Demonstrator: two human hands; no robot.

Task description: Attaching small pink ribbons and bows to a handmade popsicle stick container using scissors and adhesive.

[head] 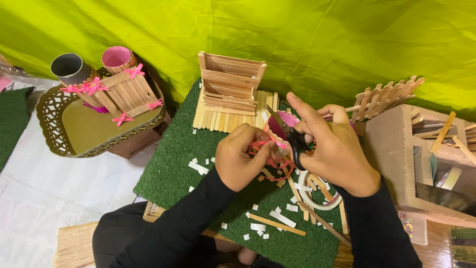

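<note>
One ribbon (265, 149), one scissors (292, 139), two hands

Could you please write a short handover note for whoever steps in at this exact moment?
Left hand: pinching pink ribbon at the small pink-lined cup.
Right hand: holding black scissors, blades by the ribbon.
Around: green mat strewn with white scraps, tape roll, loose sticks; stick box behind.
Done: decorated holder with pink bows sits on the gold tray.
Left: ribbon on the cup looks unfinished.
</note>
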